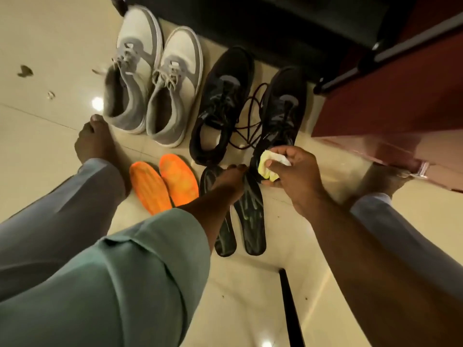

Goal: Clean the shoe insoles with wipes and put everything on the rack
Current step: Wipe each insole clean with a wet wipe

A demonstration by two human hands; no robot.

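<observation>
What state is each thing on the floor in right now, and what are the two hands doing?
Grey shoes: side by side on the floor, laced, insoles out.
Black shoes: on the floor, laces loose.
Orange insoles: flat on the floor, untouched.
Black insoles: on the floor, side by side.
Wipe: crumpled.
Left hand: on a black insole's tip.
Right hand: grips the wipe.

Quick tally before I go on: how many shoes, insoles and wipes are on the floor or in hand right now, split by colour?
Grey shoes: 2
Black shoes: 2
Orange insoles: 2
Black insoles: 2
Wipe, held in the right hand: 1
Total: 9
</observation>
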